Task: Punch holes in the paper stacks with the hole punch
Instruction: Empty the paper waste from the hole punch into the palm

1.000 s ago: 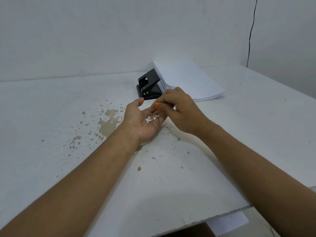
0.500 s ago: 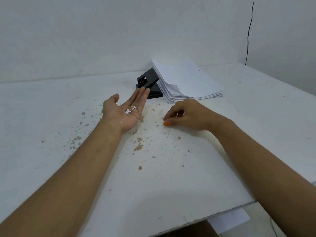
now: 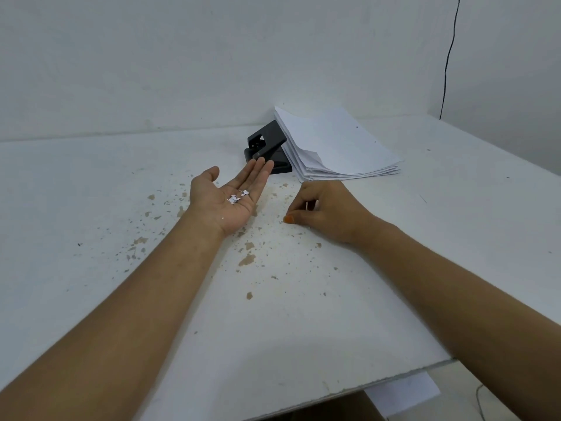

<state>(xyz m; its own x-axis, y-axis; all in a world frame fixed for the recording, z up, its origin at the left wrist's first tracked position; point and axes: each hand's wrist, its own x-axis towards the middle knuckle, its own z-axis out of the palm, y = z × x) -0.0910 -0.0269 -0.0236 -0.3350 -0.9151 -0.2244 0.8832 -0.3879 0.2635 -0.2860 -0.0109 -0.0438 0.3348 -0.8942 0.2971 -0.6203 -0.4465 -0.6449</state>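
Both bare forearms reached forward from the near edge of the white table (image 3: 91, 189), over its brown-chipped patch. The left hand (image 3: 226, 199) lay palm up, fingers straight and together, thumb spread, carrying a few small white paper bits (image 3: 236, 197) in the palm. The right hand (image 3: 328, 209) rested knuckles up on the tabletop, fingers curled under, thumb and forefinger drawn together at the surface; whether they pinched anything could not be told. Beyond the left fingertips sat the black hole punch (image 3: 267, 147), lever raised, touching the paper stack (image 3: 340, 144) on its right.
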